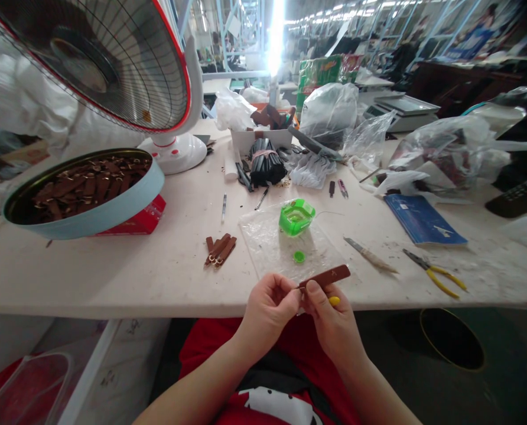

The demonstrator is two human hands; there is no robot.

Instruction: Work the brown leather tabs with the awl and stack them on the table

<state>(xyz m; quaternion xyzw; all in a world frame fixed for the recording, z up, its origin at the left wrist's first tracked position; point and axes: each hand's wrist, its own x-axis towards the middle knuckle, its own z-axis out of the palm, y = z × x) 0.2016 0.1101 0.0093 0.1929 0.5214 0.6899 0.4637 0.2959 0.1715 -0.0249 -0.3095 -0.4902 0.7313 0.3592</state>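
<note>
In the head view, the brown strap (329, 275) slants up to the right above the right hand (333, 313), which is curled closed with its thumb on the strap; a yellow piece (334, 300), mostly hidden, shows beside its fingers. The left hand (270, 304) pinches the strap's near end, fingertips almost touching the right hand. Beyond them stands a green container (295, 223).

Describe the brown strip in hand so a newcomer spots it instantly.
On the pale table, find the green container, then drop to the front edge. There the right hand grips the brown strip, the left hand at its end. Unlike the small pile of strips lying to the left, it is hand-held.
</note>
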